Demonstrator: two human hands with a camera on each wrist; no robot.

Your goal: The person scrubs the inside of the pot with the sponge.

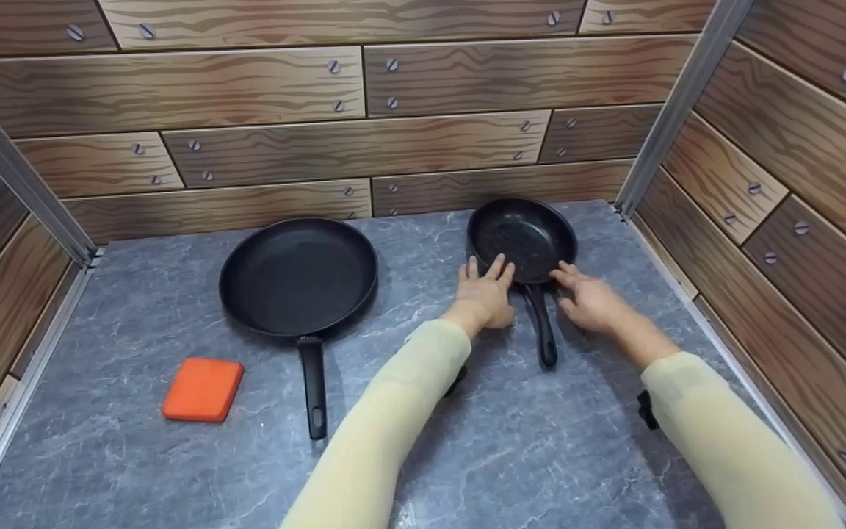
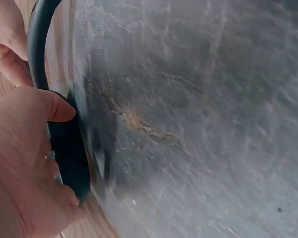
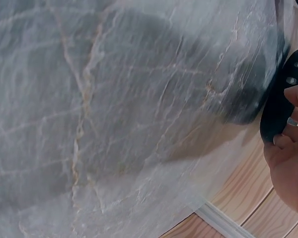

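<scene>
A small black frying pan (image 1: 517, 229) sits on the grey marbled tabletop at the back right, its handle (image 1: 542, 327) toward me. At its front left rim, my left hand (image 1: 483, 300) grips the side with fingers spread. My right hand (image 1: 593, 303) holds the rim on the right, just beyond the handle. In the left wrist view, the left thumb (image 2: 62, 108) presses the pan's dark wall (image 2: 72, 153) and fingertips curl at its other side. The right wrist view has the right hand (image 3: 290, 166) pinching the pan's edge (image 3: 277, 111) at the frame's right side.
A larger black frying pan (image 1: 298, 279) lies left of the small one, handle toward me. An orange square block (image 1: 203, 389) rests at the left on the tabletop (image 1: 533, 441). Wood-patterned panels (image 1: 269, 81) with metal corner posts (image 1: 676, 110) enclose the back and sides.
</scene>
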